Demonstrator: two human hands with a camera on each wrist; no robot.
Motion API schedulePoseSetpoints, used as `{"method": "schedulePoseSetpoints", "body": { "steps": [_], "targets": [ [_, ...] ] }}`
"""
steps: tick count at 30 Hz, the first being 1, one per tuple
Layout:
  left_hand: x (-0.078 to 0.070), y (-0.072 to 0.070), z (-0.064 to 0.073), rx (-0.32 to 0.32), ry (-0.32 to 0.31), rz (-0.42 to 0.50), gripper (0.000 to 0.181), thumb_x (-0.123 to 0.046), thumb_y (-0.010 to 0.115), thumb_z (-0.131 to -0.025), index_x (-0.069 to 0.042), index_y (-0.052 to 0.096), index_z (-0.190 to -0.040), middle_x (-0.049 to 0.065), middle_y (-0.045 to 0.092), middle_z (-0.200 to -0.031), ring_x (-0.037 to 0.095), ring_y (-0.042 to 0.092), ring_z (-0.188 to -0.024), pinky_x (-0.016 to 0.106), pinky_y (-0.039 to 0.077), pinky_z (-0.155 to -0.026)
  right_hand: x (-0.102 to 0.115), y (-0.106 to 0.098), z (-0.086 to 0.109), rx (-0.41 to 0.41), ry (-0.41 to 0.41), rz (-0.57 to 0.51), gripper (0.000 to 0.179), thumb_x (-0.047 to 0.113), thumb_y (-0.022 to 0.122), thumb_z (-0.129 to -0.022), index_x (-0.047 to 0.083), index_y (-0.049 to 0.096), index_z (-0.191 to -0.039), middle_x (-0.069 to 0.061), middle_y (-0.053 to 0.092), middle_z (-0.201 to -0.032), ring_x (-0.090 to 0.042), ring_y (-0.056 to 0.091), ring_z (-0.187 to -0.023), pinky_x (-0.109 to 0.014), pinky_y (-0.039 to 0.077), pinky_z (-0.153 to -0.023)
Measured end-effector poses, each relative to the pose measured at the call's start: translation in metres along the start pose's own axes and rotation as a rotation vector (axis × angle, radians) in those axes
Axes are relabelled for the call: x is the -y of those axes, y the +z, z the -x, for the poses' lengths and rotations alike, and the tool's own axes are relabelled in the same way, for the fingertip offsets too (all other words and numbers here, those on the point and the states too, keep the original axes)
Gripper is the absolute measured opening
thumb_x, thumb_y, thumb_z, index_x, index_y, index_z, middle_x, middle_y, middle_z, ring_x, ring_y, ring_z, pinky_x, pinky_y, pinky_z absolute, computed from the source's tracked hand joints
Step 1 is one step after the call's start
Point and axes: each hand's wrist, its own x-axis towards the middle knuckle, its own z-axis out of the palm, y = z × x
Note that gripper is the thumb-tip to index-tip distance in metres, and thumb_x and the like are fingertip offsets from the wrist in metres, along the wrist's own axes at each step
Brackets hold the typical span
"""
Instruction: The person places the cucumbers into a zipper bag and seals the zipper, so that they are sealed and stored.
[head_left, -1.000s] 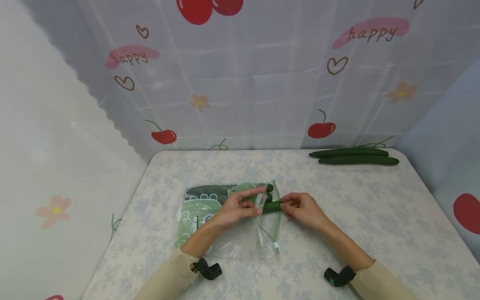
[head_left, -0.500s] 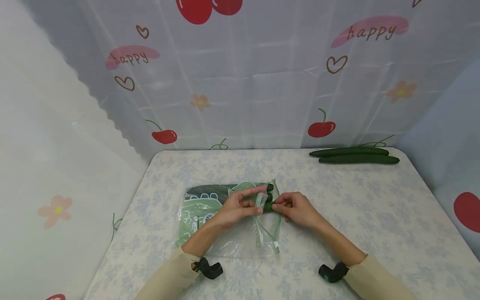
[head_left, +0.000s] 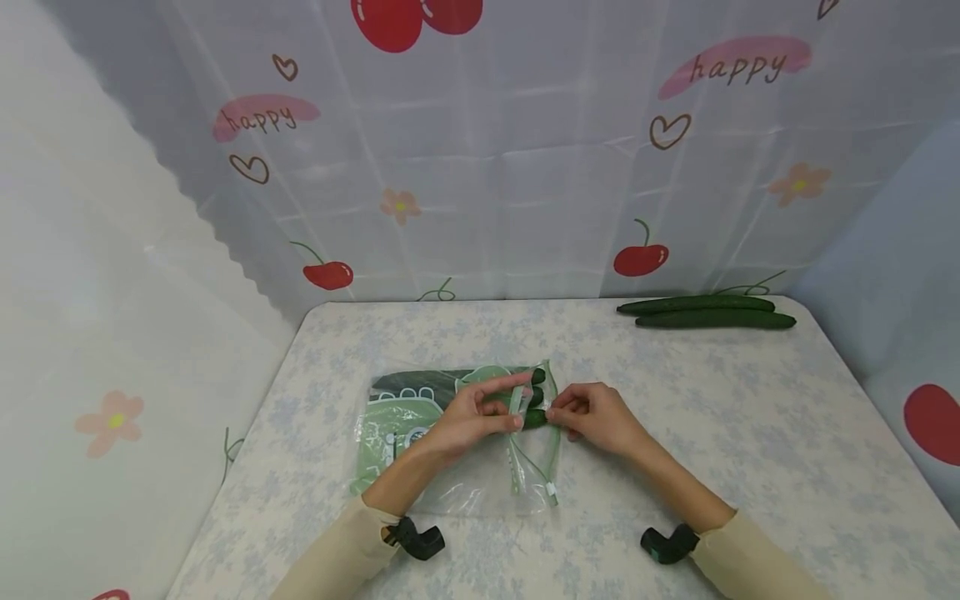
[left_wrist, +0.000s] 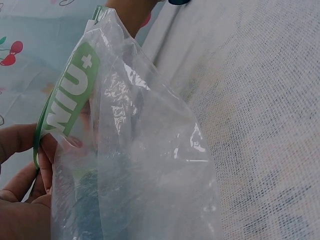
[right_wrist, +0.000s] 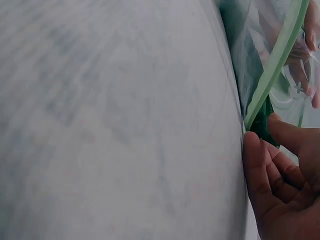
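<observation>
A clear zip bag with a green print lies flat, its mouth toward the right. Inside it are several dark green cucumbers, their ends showing at the mouth; the nearest cucumber lies lowest of them. My left hand pinches the upper lip of the bag near the zip, holding the mouth apart. With thumb and fingertips, my right hand pinches the end of the nearest cucumber at the bag's mouth. In the right wrist view, that cucumber's end sits between thumb and fingers, beside the green zip edge.
Two more cucumbers lie side by side at the table's back right corner. A white slider sits on the zip strip at the bag's near corner. The flowered tablecloth runs back to a curtain with cherry prints.
My right hand has moved left, pushing the nearest cucumber deeper into the bag, so less of it shows. The left hand keeps its hold on the bag's lip.
</observation>
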Motion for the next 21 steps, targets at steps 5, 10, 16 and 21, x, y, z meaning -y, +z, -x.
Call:
{"method": "schedulePoseSetpoints", "body": {
  "steps": [5,10,16,21],
  "targets": [
    [0.001,-0.001,0.001,-0.003,0.0,0.002,0.072,-0.001,0.079,-0.095,-0.016,0.053,-0.161,-0.006,0.065,-0.069,0.01,0.057,-0.073,0.024,0.054,-0.081,-0.009,-0.018,0.004,-0.022,0.019,-0.014,0.021,0.025,0.079,-0.1,0.006,0.078,-0.109,-0.011,0.079,-0.095,-0.02,0.076,-0.073,-0.031,0.064,-0.067],
    [0.001,-0.002,0.002,0.005,0.009,0.001,0.072,-0.001,0.078,-0.095,-0.015,0.052,-0.161,-0.01,0.07,-0.075,0.009,0.055,-0.073,0.024,0.055,-0.082,-0.022,-0.044,0.009,-0.054,0.027,0.013,0.027,0.028,0.079,-0.1,0.004,0.076,-0.112,-0.013,0.079,-0.098,-0.021,0.076,-0.074,-0.031,0.064,-0.069],
    [0.003,-0.003,0.002,0.006,0.007,-0.002,0.072,-0.001,0.079,-0.095,-0.015,0.052,-0.161,-0.008,0.065,-0.069,0.014,0.051,-0.073,0.024,0.054,-0.082,-0.038,-0.077,0.019,-0.113,0.048,0.071,0.034,0.034,0.078,-0.101,0.003,0.075,-0.115,-0.014,0.079,-0.1,-0.018,0.077,-0.074,-0.029,0.063,-0.071],
    [0.003,-0.002,0.001,0.012,-0.002,0.003,0.073,-0.003,0.079,-0.095,-0.015,0.052,-0.161,-0.005,0.065,-0.069,0.016,0.052,-0.074,0.024,0.055,-0.085,-0.051,-0.106,0.03,-0.172,0.048,0.153,0.037,0.037,0.075,-0.103,0.002,0.074,-0.116,-0.013,0.079,-0.096,-0.016,0.075,-0.072,-0.028,0.061,-0.068]
  ]
}}
